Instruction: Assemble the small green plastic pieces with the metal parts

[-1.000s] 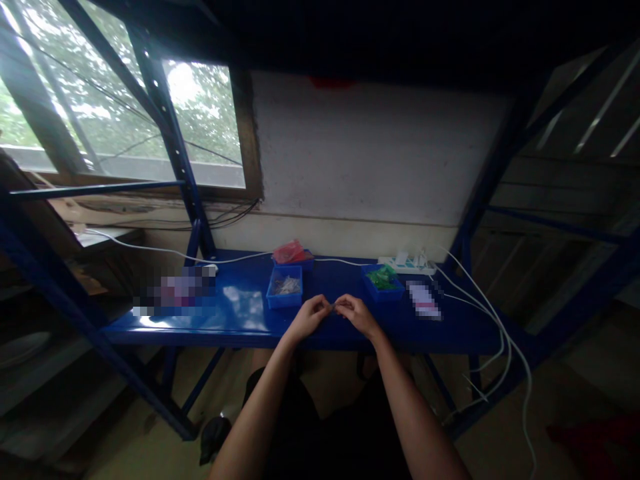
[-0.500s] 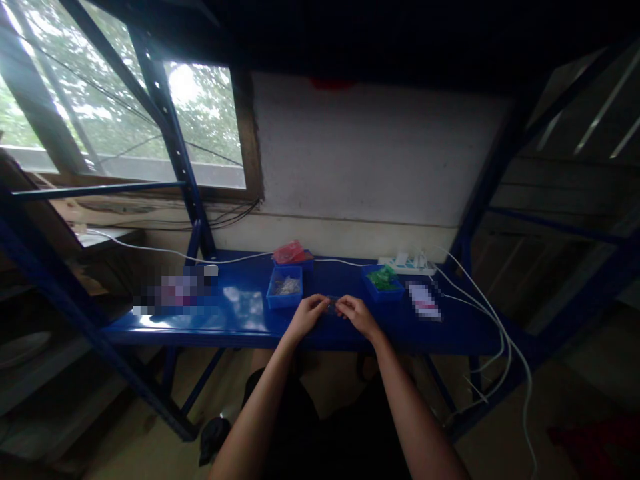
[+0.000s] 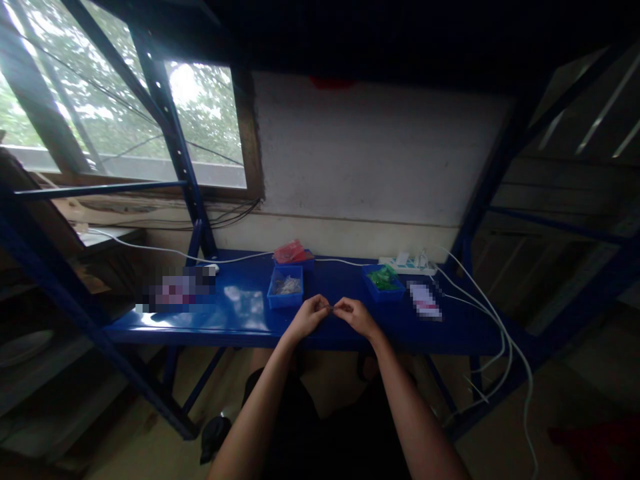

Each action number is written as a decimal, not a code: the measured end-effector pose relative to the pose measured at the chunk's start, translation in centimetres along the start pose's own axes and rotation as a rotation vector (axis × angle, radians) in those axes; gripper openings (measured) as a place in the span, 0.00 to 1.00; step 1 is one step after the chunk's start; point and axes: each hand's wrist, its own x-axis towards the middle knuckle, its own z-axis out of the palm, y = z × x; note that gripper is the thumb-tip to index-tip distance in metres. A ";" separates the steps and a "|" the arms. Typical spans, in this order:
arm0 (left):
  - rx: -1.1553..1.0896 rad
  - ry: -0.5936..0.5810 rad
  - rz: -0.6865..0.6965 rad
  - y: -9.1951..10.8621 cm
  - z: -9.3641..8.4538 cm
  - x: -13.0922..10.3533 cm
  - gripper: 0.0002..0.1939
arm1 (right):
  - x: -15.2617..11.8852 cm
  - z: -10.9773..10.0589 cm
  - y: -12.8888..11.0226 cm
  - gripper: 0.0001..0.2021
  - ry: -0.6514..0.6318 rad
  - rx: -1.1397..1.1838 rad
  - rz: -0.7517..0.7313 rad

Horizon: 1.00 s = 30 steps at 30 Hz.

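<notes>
Over the front part of the blue table (image 3: 250,320), my left hand (image 3: 311,316) and my right hand (image 3: 356,316) meet at the fingertips. Both are pinched around something too small to make out. A blue bin of small pale pieces (image 3: 287,287) stands just beyond my left hand. Behind it is another blue bin topped with red plastic (image 3: 291,251). Past my right hand sits a blue bin holding green plastic (image 3: 383,278).
At the back right lies a white power strip (image 3: 407,266), with white cables (image 3: 505,333) hanging off the table's right side. A blurred-out item (image 3: 424,300) is at the right and another (image 3: 177,290) at the left. Blue frame posts (image 3: 183,160) flank the table.
The fingertips of both hands have drawn closer together, and the small thing between them shows less. The bins have stayed where they were.
</notes>
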 end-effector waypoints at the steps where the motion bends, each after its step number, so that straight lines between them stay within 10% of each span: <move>1: -0.003 0.000 0.003 0.1 0.0 0.0 0.09 | 0.0 0.0 -0.1 0.07 0.003 -0.003 0.003; 30: 0.018 0.122 -0.049 0.6 0.4 0.2 0.23 | -0.1 -0.6 0.0 0.15 0.207 0.073 0.108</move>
